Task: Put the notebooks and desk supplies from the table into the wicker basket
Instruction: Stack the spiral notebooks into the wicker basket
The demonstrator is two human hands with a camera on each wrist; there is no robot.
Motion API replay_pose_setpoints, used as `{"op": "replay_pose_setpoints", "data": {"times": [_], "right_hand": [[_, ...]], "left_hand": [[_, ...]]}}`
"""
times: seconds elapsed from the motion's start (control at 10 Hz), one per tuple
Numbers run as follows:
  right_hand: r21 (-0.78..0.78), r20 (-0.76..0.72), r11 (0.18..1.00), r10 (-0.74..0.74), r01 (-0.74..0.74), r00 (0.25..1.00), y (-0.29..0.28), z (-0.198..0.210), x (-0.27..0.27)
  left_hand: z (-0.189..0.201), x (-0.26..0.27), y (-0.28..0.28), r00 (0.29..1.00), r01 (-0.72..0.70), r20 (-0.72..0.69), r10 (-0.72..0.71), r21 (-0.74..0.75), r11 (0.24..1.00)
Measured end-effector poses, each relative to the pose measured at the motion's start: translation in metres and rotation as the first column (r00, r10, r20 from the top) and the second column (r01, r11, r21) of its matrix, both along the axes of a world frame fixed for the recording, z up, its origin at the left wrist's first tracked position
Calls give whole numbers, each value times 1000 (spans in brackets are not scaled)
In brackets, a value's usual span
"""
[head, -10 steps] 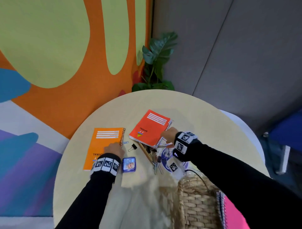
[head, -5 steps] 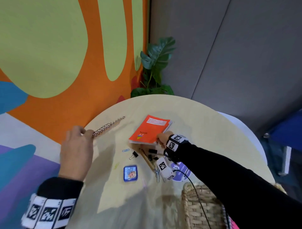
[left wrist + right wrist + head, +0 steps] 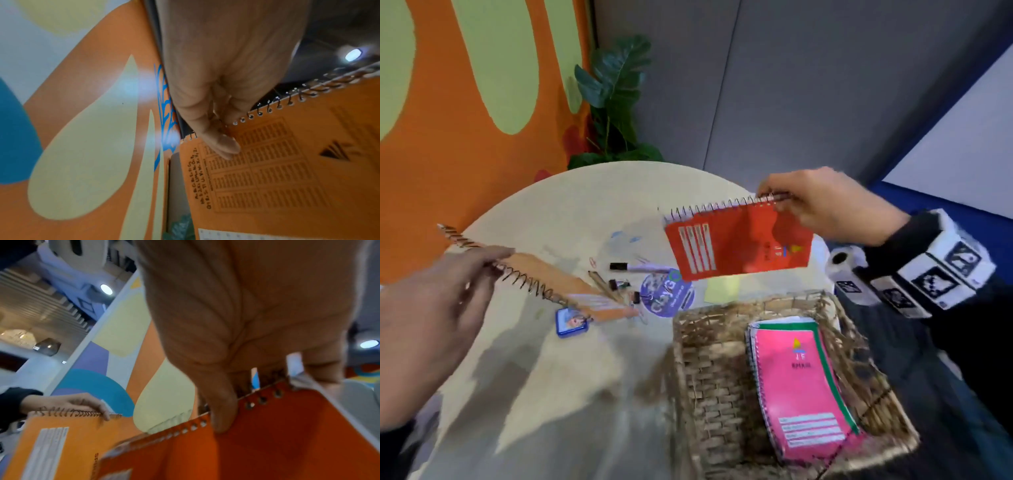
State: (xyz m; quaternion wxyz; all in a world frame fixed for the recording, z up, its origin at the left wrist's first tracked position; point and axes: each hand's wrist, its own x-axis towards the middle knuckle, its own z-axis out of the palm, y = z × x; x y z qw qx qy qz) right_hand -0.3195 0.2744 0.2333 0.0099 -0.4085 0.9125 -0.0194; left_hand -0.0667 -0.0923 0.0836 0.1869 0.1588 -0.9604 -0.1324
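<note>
My right hand (image 3: pixel 777 200) pinches the spiral edge of a red notebook (image 3: pixel 739 240), which hangs above the table just behind the wicker basket (image 3: pixel 709 383). My left hand (image 3: pixel 482 263) grips the spiral of an orange notebook (image 3: pixel 561 284), lifted and tilted over the left of the round table (image 3: pixel 571 212). In the left wrist view the fingers (image 3: pixel 222 146) curl over the orange notebook (image 3: pixel 287 162) at its coil. The right wrist view has the thumb (image 3: pixel 222 412) pressed on the red notebook (image 3: pixel 267 443). A pink notebook (image 3: pixel 801 390) lies in the basket.
Loose on the table lie a marker (image 3: pixel 633 267), pencils (image 3: pixel 602 284), binder clips (image 3: pixel 619 283), paper clips (image 3: pixel 593 262), a round purple sticker (image 3: pixel 666 298), a yellow sticky note (image 3: pixel 719 289) and a small blue case (image 3: pixel 570 320). A potted plant (image 3: pixel 613 102) stands behind the table.
Both notebooks have left the table. My right hand raised the red one and carried it right toward the basket. My left hand brought the orange one in from the far left.
</note>
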Motion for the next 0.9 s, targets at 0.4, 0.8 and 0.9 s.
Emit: {"op": "replay_pose_setpoints", "data": {"times": [0.4,0.8,0.9], "right_hand": [[741,97,580,407,-339,908,43,-119,81],[536,363,769,163,-348,918,60,-184,50],[82,698,984,54,-155,714,85,-150,65]], "left_hand": [[34,-5,198,987,72,-162,2,450,890],[37,15,254,984,157,-176,-20,813,561],[36,6,266,977,193,-213,-7,871,452]]}}
